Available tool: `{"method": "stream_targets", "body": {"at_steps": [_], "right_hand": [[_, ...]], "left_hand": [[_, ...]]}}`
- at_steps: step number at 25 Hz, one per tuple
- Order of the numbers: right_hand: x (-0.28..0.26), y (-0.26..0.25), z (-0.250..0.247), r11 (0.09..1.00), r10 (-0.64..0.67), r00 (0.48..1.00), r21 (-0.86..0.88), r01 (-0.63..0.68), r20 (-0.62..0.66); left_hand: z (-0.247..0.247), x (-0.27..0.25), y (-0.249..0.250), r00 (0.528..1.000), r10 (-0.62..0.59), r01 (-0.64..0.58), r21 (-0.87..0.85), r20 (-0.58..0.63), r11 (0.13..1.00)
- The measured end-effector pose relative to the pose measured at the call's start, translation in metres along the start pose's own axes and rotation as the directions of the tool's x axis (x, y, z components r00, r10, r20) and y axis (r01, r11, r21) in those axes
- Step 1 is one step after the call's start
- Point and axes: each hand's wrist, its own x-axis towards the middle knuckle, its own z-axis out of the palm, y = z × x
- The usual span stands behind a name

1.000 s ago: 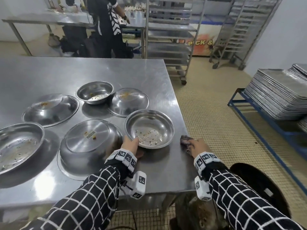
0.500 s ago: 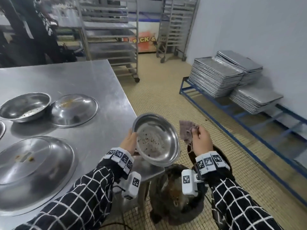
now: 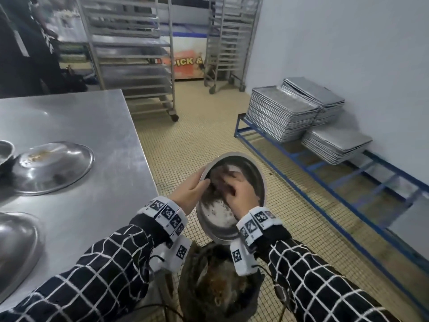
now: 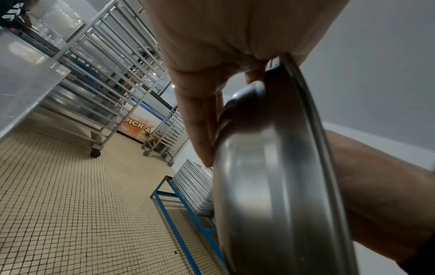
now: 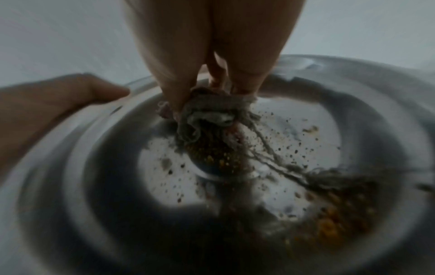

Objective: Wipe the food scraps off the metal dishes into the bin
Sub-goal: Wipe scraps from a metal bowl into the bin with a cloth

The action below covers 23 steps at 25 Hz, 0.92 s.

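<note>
Two hands work on one metal dish (image 3: 232, 219), which is held off the worktop (image 3: 76, 140) and tilted steeply, its hollow facing the person and its lower rim directly above the dark bin (image 3: 218, 291) on the tiled floor. The left hand (image 3: 189, 194) grips the dish at its left rim: the thumb hooks over the edge into the hollow, and in the left wrist view the fingers (image 4: 200, 130) lie pressed against the dish's underside. The right hand (image 3: 236, 194) is inside the dish, its fingers (image 5: 179, 89) bunched round a grey rag (image 5: 204, 115) and pressing it against the dish floor. Loose threads trail from the rag across the metal. Dark specks and orange-yellow crumbs (image 5: 329, 223) are scattered over the dish floor, thickest toward its lower side.

On the worktop to the left lies an upturned metal dish (image 3: 53, 168) with a smear of scraps on its base, the edge of a bowl (image 3: 5, 152) just beside it, and part of another upturned dish (image 3: 16, 247) nearer the person. Stacks of metal trays (image 3: 281, 112) sit on a blue frame (image 3: 301, 166) along the right wall, and wheeled racks (image 3: 132, 54) stand beyond the worktop.
</note>
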Motion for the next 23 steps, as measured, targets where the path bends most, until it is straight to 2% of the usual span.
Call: {"method": "stream_targets", "body": {"at_steps": [4, 6, 8, 9, 11, 12, 14, 16, 19, 21, 23], "right_hand": [[-0.006, 0.011, 0.003, 0.989, -0.150, 0.967, 0.035, 0.145, 0.208], [-0.009, 0.018, 0.000, 0.973, -0.147, 0.913, -0.109, 0.202, 0.381], [-0.010, 0.022, -0.006, 0.940, -0.073, 0.892, -0.267, 0.211, 0.446], [-0.010, 0.023, -0.011, 0.951, -0.064, 0.916, -0.253, 0.176, 0.397], [-0.003, 0.024, -0.023, 0.979, -0.108, 0.976, -0.152, 0.138, 0.187], [0.006, 0.024, -0.029, 0.972, -0.150, 0.985, -0.167, 0.163, 0.083], [0.030, 0.025, -0.040, 0.917, -0.229, 0.973, -0.336, 0.214, -0.006], [0.054, 0.026, -0.047, 0.859, -0.207, 0.978, -0.472, 0.197, 0.031], [0.076, 0.043, -0.048, 0.819, 0.001, 0.982, -0.565, 0.106, 0.187], [0.076, 0.054, -0.046, 0.764, 0.025, 0.974, -0.633, 0.127, 0.225], [0.071, 0.058, -0.038, 0.773, 0.009, 0.983, -0.625, 0.111, 0.185]], "left_hand": [[0.007, 0.014, 0.009, 1.000, -0.004, 0.004, -0.021, -0.010, 1.000], [0.006, 0.021, 0.010, 1.000, -0.007, 0.007, -0.014, -0.009, 1.000], [0.003, 0.030, 0.007, 1.000, -0.018, 0.018, -0.020, 0.001, 1.000], [0.001, 0.035, 0.006, 0.999, -0.042, 0.042, -0.022, 0.012, 0.999], [-0.006, 0.046, 0.004, 0.998, -0.063, 0.063, -0.022, 0.030, 0.998], [-0.009, 0.050, 0.003, 0.997, -0.061, 0.062, -0.016, 0.049, 0.998], [-0.015, 0.057, 0.005, 0.992, -0.074, 0.075, 0.003, 0.107, 0.997], [-0.019, 0.064, 0.008, 0.985, -0.071, 0.066, 0.040, 0.156, 0.997], [-0.026, 0.078, 0.008, 0.980, -0.022, 0.011, 0.054, 0.200, 0.998], [-0.035, 0.088, 0.012, 0.987, 0.004, -0.013, 0.058, 0.160, 0.998], [-0.042, 0.095, 0.017, 0.993, 0.035, -0.041, 0.049, 0.108, 0.998]]}}
